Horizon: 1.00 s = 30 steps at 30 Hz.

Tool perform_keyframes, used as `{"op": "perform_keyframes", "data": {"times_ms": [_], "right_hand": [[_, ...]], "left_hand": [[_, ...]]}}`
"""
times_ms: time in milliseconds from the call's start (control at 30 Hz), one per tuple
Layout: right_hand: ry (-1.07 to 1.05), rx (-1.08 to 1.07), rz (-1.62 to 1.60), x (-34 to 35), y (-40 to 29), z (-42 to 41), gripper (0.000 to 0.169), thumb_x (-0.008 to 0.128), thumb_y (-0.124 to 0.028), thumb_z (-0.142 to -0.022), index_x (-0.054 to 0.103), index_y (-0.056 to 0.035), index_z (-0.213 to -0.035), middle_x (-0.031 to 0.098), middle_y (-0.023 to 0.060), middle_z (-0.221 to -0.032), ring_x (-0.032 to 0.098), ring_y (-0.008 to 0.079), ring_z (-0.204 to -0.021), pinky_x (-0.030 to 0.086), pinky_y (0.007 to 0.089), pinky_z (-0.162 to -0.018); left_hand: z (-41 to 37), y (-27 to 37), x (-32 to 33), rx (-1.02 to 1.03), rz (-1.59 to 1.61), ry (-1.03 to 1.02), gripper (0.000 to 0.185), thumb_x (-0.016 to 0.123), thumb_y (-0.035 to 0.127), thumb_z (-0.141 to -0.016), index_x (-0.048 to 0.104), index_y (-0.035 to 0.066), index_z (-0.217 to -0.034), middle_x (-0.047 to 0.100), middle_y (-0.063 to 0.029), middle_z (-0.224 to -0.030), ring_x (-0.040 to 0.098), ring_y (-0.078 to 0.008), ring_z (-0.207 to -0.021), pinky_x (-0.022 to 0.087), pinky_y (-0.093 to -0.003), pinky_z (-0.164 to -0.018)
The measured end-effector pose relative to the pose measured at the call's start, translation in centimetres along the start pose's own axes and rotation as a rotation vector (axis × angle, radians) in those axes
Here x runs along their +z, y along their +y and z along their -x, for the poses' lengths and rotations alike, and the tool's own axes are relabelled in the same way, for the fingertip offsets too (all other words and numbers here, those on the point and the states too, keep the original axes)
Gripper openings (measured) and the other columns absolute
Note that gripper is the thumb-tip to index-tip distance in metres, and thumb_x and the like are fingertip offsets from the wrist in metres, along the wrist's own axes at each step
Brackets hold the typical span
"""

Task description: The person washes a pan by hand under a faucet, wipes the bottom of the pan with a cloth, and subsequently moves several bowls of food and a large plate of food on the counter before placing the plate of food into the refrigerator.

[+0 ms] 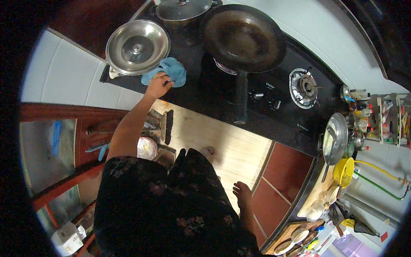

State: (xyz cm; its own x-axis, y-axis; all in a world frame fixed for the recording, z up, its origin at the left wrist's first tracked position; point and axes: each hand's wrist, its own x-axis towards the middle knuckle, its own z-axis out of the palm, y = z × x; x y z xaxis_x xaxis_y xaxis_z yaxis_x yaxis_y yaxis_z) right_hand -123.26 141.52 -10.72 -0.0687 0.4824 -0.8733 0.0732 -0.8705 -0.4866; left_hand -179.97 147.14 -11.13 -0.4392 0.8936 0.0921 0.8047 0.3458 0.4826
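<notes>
My left hand (159, 85) is curled over a bunched blue cloth (175, 71) on the black cooktop (205, 99), at its left front edge. A small dark thing shows by the fingers, too small to name. Just beyond the cloth stands a wide steel pan or basin (114, 48) with a knobbed glass lid (130, 53) in its middle. My right hand (242, 191) hangs low beside the red cabinet doors (285, 170), holding nothing, its fingers a little apart. A dark wok (244, 38) sits on the left burner, its handle (240, 99) pointing towards me.
A lidded pot (183, 13) stands at the back. To the right are a bare gas burner (306, 86), a metal pan (340, 138) with a spatula (332, 141), a yellow basin (342, 172) and bottles (362, 112). A brush-edged dustpan or broom (167, 128) stands on the floor at left.
</notes>
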Motion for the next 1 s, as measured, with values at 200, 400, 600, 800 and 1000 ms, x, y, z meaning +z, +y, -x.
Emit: {"op": "perform_keyframes", "data": {"times_ms": [200,400,600,800,1000], "right_hand": [[0.029,-0.010,0.102,2.1,-1.3,0.4,0.030,0.052,-0.023,-0.084,0.052,-0.0005,-0.104,0.060,0.0104,-0.093,0.058,0.0182,-0.078,0.047,0.0284,-0.067],[0.031,-0.056,0.177,0.6,2.2,-0.6,0.028,0.054,-0.022,-0.084,0.055,0.0004,-0.101,0.061,0.0075,-0.087,0.056,0.0140,-0.073,0.046,0.0256,-0.065],[0.154,-0.146,0.135,-1.2,6.5,1.6,0.027,0.054,-0.024,-0.084,0.057,-0.0004,-0.097,0.061,0.0065,-0.083,0.056,0.0141,-0.071,0.046,0.0266,-0.065],[0.259,-0.166,0.090,-1.3,12.6,3.7,0.027,0.053,-0.023,-0.084,0.058,0.0004,-0.097,0.062,0.0067,-0.080,0.057,0.0142,-0.071,0.047,0.0283,-0.066],[0.312,-0.243,-0.033,-2.6,18.6,8.1,0.023,0.052,-0.020,-0.085,0.057,-0.0002,-0.095,0.062,0.0063,-0.080,0.056,0.0133,-0.068,0.046,0.0269,-0.066]], "left_hand": [[-2.1,3.4,-0.8,-0.069,-0.237,0.280,0.045,0.067,0.016,-0.068,0.051,0.005,-0.108,0.050,-0.0161,-0.110,0.046,-0.0335,-0.104,0.038,-0.0411,-0.086],[-1.9,-6.1,2.0,0.122,-0.225,0.245,0.062,0.067,0.016,-0.067,0.043,0.003,-0.123,0.041,-0.0227,-0.126,0.038,-0.0374,-0.116,0.029,-0.0453,-0.097],[2.6,2.0,1.2,0.202,-0.124,0.442,0.050,0.064,0.014,-0.073,0.047,0.003,-0.119,0.034,-0.0258,-0.130,0.038,-0.0417,-0.115,0.030,-0.0454,-0.096],[15.8,9.0,11.8,0.296,0.207,-0.699,0.034,0.052,0.013,-0.082,0.051,0.003,-0.115,0.051,-0.0177,-0.115,0.049,-0.0296,-0.105,0.039,-0.0403,-0.087],[29.5,18.7,16.4,0.770,0.074,-1.488,0.029,0.052,0.015,-0.083,0.055,0.004,-0.110,0.055,-0.0153,-0.111,0.053,-0.0252,-0.103,0.043,-0.0363,-0.083]]}}
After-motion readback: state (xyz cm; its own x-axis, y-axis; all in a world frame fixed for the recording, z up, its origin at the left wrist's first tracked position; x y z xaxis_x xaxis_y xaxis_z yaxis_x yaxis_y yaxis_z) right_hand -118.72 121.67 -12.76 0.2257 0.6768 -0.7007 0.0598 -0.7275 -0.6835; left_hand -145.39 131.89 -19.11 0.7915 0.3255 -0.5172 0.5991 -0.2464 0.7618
